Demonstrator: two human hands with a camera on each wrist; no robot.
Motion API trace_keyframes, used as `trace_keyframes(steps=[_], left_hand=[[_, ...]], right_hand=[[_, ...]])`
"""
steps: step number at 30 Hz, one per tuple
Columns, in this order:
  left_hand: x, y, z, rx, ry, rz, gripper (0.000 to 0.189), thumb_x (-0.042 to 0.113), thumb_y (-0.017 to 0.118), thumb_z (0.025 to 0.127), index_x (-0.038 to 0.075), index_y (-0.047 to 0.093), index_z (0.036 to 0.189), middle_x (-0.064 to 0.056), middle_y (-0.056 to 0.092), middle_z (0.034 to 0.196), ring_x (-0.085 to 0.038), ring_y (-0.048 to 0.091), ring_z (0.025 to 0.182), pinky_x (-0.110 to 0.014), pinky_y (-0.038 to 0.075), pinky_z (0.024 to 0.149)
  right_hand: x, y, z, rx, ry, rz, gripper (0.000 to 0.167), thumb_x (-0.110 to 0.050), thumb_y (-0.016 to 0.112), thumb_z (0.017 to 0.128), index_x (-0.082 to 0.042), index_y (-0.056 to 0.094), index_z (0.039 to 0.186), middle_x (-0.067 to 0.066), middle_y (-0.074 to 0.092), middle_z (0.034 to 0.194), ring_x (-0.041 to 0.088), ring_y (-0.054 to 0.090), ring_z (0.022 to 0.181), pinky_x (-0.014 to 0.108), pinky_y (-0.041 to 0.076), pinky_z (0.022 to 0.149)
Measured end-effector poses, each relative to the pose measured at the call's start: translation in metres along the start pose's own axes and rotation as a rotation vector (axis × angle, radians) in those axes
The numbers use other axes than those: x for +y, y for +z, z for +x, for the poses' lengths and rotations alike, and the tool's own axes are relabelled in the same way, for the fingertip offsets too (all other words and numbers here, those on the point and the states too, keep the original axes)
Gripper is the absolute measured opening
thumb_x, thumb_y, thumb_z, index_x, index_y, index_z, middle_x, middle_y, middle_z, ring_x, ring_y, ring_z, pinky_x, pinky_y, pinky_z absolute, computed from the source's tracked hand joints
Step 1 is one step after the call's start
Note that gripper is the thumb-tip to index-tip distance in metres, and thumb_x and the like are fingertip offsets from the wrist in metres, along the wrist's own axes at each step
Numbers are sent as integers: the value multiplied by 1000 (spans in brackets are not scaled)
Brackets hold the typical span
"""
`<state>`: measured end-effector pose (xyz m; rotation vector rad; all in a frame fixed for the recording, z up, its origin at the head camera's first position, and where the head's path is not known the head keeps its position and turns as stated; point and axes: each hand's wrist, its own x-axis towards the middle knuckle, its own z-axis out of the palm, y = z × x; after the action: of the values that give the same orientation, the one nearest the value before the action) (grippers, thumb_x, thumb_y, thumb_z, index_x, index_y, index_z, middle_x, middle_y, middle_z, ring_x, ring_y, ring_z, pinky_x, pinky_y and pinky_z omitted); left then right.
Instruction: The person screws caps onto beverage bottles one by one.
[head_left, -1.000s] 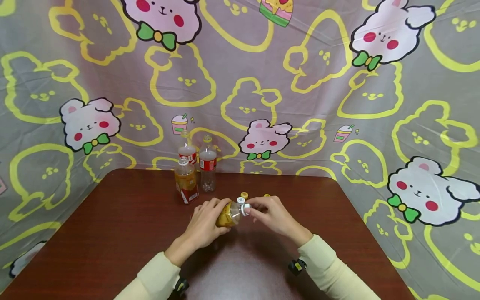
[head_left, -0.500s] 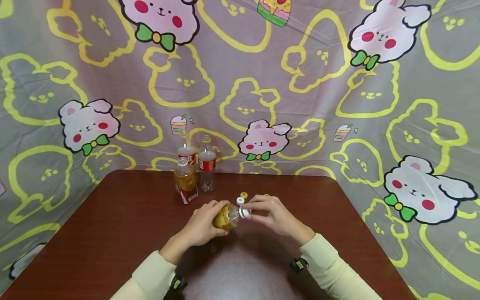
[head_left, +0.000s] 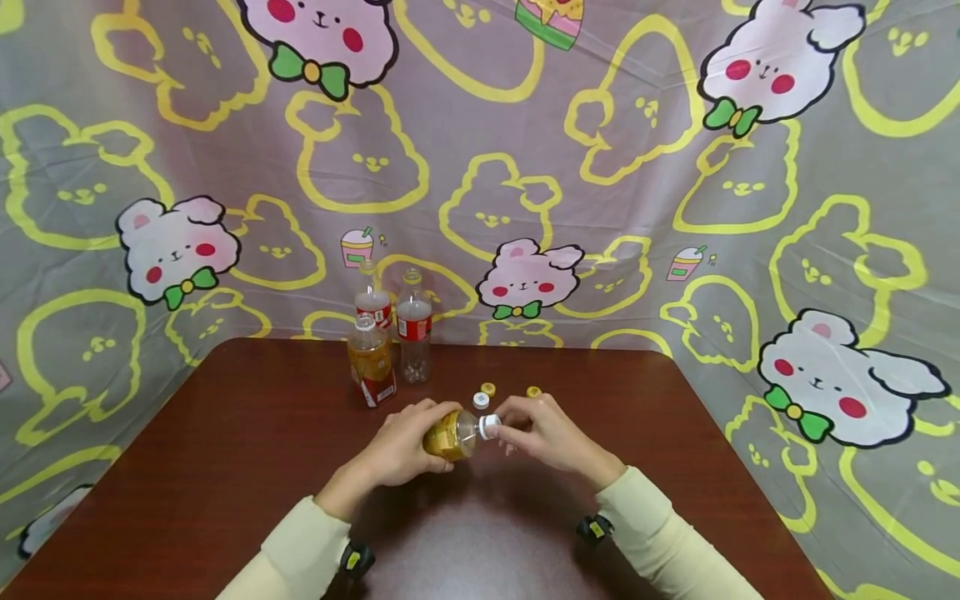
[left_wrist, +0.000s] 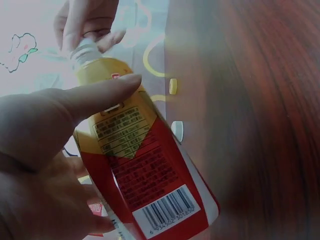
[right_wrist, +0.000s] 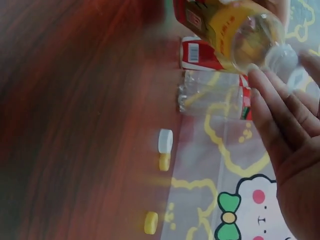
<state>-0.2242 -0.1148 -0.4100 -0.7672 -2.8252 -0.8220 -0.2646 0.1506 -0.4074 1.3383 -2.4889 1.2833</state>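
Observation:
My left hand (head_left: 401, 446) grips a plastic drink bottle (head_left: 447, 436) with a yellow and red label, holding it tilted on its side above the table. Its neck points right. Across the label lies my left thumb (left_wrist: 102, 95), and the barcode shows lower down. At the bottle's mouth sits a white cap (head_left: 490, 427), which my right hand (head_left: 551, 433) pinches between thumb and fingers. Whether the cap is loose on the neck I cannot tell. Just beyond the hands, a loose white cap (head_left: 482, 401) and two yellow caps, one nearer (head_left: 488, 389) and one farther right (head_left: 533, 392), lie on the table.
At the back left stand a similar yellow and red bottle (head_left: 372, 367) with a white cap and two clear bottles with red labels, one at the right (head_left: 416, 329) and one behind (head_left: 373, 302). A patterned cloth (head_left: 615, 275) hangs behind the brown table (head_left: 247, 450).
The bottle and left hand have shifted slightly left. My right fingers straightened over the cap half a second ago and are now bent around it again. The standing bottles have not moved.

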Motion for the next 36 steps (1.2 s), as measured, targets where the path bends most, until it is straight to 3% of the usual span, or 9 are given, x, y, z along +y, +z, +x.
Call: trace_keyframes(steps=[3, 8, 12, 17, 24, 31, 36], left_hand=[[2, 2, 1, 24, -15, 29, 71, 27, 93, 74, 19, 60, 137, 0, 61, 111, -22, 57, 101, -52, 43, 86], [3, 2, 2, 30, -46, 52, 71, 27, 92, 75, 20, 60, 138, -2, 61, 112, -24, 58, 102, -55, 43, 90], [3, 3, 1, 32, -56, 61, 72, 27, 92, 75, 20, 59, 138, -2, 61, 111, -23, 57, 101, -54, 43, 89], [1, 3, 0, 38, -52, 56, 73, 26, 93, 74, 20, 59, 139, -2, 61, 112, -24, 57, 102, -54, 43, 89], [0, 4, 0, 63, -49, 52, 75, 25, 93, 74, 19, 59, 140, -4, 62, 116, -27, 58, 106, -55, 42, 93], [0, 8, -2, 90, -37, 43, 74, 24, 93, 74, 18, 59, 139, -4, 63, 116, -27, 59, 107, -57, 43, 94], [-2, 8, -3, 87, -45, 53, 74, 24, 93, 74, 19, 59, 140, -4, 63, 118, -28, 59, 107, -57, 43, 93]], right_hand=[[-2, 3, 1, 8, 69, -9, 14, -30, 68, 100, -16, 70, 98, 0, 71, 71, 18, 65, 54, 30, 54, 50], [-4, 4, 3, 61, 128, -70, 17, -32, 70, 99, -16, 73, 97, -10, 70, 72, 11, 62, 52, 29, 53, 49], [-4, 3, 3, 74, 109, -104, 24, -37, 76, 94, -17, 73, 106, -11, 71, 77, 7, 63, 59, 28, 54, 55], [-2, -1, 1, 20, 38, -86, 30, -30, 80, 91, -17, 70, 116, -12, 71, 87, 5, 65, 72, 27, 55, 64], [2, 2, 2, -12, 10, -99, 15, -28, 73, 97, -18, 70, 107, -10, 68, 82, 4, 60, 69, 25, 53, 61], [-1, 5, 2, 40, 43, -319, 30, -48, 58, 102, -24, 69, 89, -17, 56, 68, 2, 49, 61, 22, 43, 53], [-4, 1, 0, 14, 54, -252, 26, -45, 70, 96, -24, 72, 111, -18, 64, 80, 3, 55, 67, 25, 50, 58]])
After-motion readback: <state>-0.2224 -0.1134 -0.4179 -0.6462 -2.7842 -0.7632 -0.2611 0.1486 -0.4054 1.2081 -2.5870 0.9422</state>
